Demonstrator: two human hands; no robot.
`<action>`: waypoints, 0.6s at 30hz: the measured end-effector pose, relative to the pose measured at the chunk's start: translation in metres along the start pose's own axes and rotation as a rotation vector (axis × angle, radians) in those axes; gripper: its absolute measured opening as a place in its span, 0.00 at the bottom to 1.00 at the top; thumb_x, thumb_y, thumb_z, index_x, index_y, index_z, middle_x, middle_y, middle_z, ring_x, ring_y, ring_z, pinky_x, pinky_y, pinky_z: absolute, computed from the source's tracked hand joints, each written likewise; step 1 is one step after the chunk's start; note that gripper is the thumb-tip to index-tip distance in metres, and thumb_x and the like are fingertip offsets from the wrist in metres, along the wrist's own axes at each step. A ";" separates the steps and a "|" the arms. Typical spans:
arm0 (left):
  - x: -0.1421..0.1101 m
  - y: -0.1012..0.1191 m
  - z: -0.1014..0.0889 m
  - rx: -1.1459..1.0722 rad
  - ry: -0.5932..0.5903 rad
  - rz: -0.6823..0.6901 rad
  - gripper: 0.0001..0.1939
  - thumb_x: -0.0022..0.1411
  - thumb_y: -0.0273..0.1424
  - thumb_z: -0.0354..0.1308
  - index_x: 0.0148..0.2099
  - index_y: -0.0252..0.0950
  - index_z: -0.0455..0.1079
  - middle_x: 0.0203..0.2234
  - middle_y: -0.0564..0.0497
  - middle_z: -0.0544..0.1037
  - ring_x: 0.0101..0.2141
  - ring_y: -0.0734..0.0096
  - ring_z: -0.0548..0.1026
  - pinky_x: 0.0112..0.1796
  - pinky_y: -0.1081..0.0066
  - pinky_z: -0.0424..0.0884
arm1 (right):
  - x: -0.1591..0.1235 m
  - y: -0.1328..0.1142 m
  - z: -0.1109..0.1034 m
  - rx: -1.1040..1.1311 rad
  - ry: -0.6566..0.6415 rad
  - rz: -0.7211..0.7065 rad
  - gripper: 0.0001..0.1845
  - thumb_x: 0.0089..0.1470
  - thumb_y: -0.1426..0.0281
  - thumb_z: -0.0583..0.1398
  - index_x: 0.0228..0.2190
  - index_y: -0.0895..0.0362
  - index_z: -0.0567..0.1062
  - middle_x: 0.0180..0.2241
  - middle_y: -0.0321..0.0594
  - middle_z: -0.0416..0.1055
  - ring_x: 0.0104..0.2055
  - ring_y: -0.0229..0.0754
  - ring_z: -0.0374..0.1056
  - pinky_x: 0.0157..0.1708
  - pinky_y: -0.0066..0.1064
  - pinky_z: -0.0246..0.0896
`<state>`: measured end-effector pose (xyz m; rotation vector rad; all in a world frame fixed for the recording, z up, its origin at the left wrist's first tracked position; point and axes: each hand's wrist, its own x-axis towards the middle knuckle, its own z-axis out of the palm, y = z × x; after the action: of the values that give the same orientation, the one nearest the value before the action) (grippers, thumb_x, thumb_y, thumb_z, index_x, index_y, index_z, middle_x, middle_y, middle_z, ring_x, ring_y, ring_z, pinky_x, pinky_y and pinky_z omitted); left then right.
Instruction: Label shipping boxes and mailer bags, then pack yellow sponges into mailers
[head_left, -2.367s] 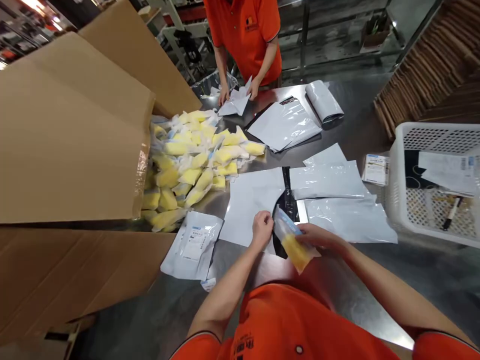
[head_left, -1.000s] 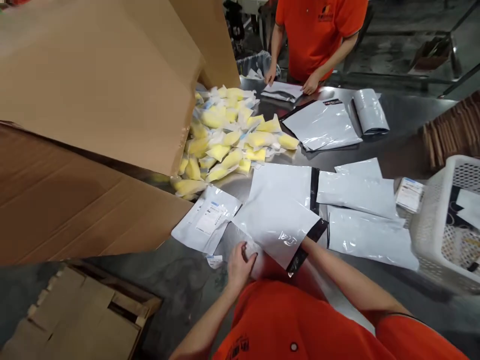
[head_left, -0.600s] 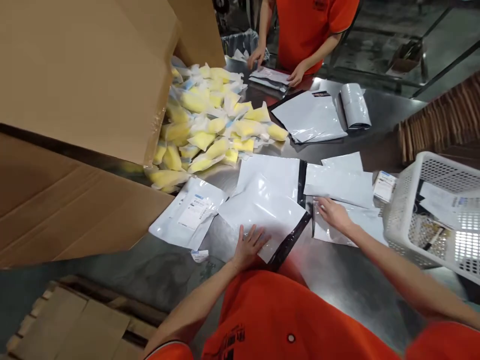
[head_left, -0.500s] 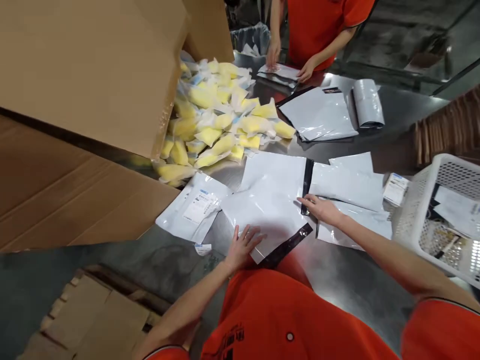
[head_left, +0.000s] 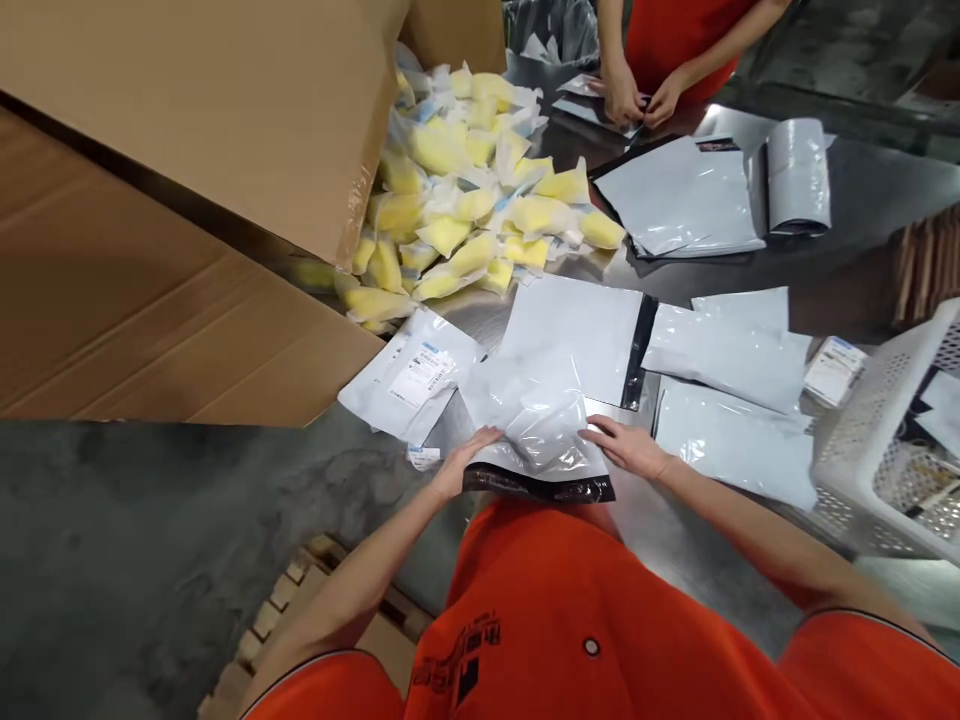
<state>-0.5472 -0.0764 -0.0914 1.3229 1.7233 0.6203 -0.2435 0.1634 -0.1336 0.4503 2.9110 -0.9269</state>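
Both my hands rest on a crumpled white poly mailer [head_left: 532, 425] at the near table edge, with its black adhesive strip along my side. My left hand [head_left: 469, 462] holds its left edge and my right hand [head_left: 626, 447] holds its right edge. Any contents are hidden under the plastic. Beside my left hand lies a sealed, labelled mailer [head_left: 411, 385]. Flat white mailers [head_left: 574, 335] lie just beyond my hands. A heap of yellow pouches in clear bags [head_left: 457, 200] spills from a large cardboard box [head_left: 225, 130].
A co-worker's hands [head_left: 637, 95] work on a mailer at the far side of the steel table [head_left: 847, 290]. Further mailers [head_left: 727, 440], a stack [head_left: 679, 195] and a roll [head_left: 799, 175] lie right. A white basket [head_left: 877, 440] stands right; a wooden pallet [head_left: 300, 610] lies below.
The yellow pouch held earlier is out of sight. A mailer has come to the near edge and is folded over, with both hands now on it. The view has tilted downward.
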 end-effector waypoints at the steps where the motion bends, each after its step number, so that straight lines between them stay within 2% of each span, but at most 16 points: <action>1: 0.000 0.000 -0.002 -0.002 -0.001 0.013 0.34 0.61 0.41 0.58 0.67 0.39 0.61 0.65 0.47 0.62 0.67 0.56 0.54 0.66 0.53 0.50 | 0.002 -0.004 0.002 0.000 -0.024 -0.004 0.27 0.57 0.77 0.52 0.55 0.50 0.72 0.62 0.45 0.63 0.48 0.44 0.71 0.38 0.29 0.68; 3: -0.002 -0.001 -0.006 0.020 0.003 0.033 0.32 0.61 0.40 0.57 0.66 0.38 0.62 0.64 0.46 0.63 0.66 0.57 0.55 0.66 0.53 0.51 | 0.004 -0.013 0.002 0.067 -0.017 0.004 0.24 0.56 0.78 0.51 0.50 0.53 0.75 0.61 0.45 0.64 0.50 0.45 0.70 0.42 0.33 0.69; 6: -0.010 -0.004 -0.009 0.045 -0.005 0.012 0.25 0.61 0.41 0.56 0.59 0.41 0.70 0.61 0.46 0.69 0.66 0.55 0.57 0.64 0.53 0.54 | -0.007 -0.030 -0.006 0.301 0.135 0.064 0.18 0.59 0.74 0.49 0.43 0.54 0.77 0.56 0.48 0.69 0.53 0.48 0.69 0.50 0.40 0.67; 8: -0.017 -0.004 -0.009 -0.045 0.004 -0.033 0.22 0.58 0.43 0.60 0.52 0.41 0.75 0.56 0.46 0.74 0.63 0.53 0.63 0.63 0.55 0.57 | -0.024 -0.041 -0.012 0.462 0.180 0.102 0.16 0.60 0.70 0.51 0.43 0.53 0.76 0.52 0.48 0.72 0.54 0.49 0.69 0.54 0.41 0.64; 9: -0.019 -0.004 -0.008 -0.111 0.026 -0.071 0.21 0.55 0.43 0.62 0.49 0.41 0.77 0.53 0.45 0.77 0.60 0.53 0.67 0.61 0.57 0.60 | -0.032 -0.046 -0.014 0.537 0.155 0.121 0.15 0.59 0.69 0.52 0.42 0.52 0.76 0.49 0.47 0.74 0.52 0.50 0.70 0.54 0.41 0.64; 11: -0.020 -0.002 -0.004 -0.227 0.085 -0.164 0.19 0.53 0.44 0.63 0.43 0.38 0.79 0.44 0.44 0.81 0.50 0.53 0.75 0.54 0.59 0.68 | -0.045 -0.053 -0.012 0.667 0.104 0.250 0.10 0.55 0.66 0.56 0.36 0.51 0.76 0.41 0.44 0.76 0.45 0.51 0.71 0.48 0.41 0.65; 13: -0.017 0.000 0.003 -0.273 0.160 -0.278 0.17 0.54 0.45 0.61 0.35 0.36 0.78 0.32 0.46 0.81 0.36 0.58 0.77 0.41 0.63 0.72 | -0.047 -0.056 -0.005 0.739 0.123 0.457 0.09 0.53 0.62 0.57 0.26 0.52 0.73 0.29 0.41 0.73 0.34 0.48 0.69 0.37 0.38 0.65; 15: -0.009 0.001 0.011 -0.278 0.234 -0.384 0.19 0.55 0.47 0.57 0.26 0.36 0.73 0.20 0.50 0.74 0.25 0.65 0.73 0.29 0.68 0.68 | -0.042 -0.054 0.006 0.767 0.181 0.634 0.17 0.52 0.56 0.58 0.19 0.52 0.65 0.20 0.37 0.64 0.25 0.43 0.61 0.27 0.35 0.58; 18: 0.002 -0.001 0.018 -0.261 0.363 -0.505 0.23 0.57 0.48 0.54 0.18 0.39 0.60 0.13 0.56 0.60 0.18 0.72 0.63 0.23 0.71 0.57 | -0.030 -0.050 0.021 0.829 0.196 0.758 0.25 0.52 0.49 0.57 0.17 0.51 0.56 0.14 0.31 0.53 0.18 0.36 0.51 0.19 0.31 0.47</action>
<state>-0.5325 -0.0767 -0.1023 0.5792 2.0815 0.7833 -0.2306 0.1049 -0.1187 1.5833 1.9837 -1.8997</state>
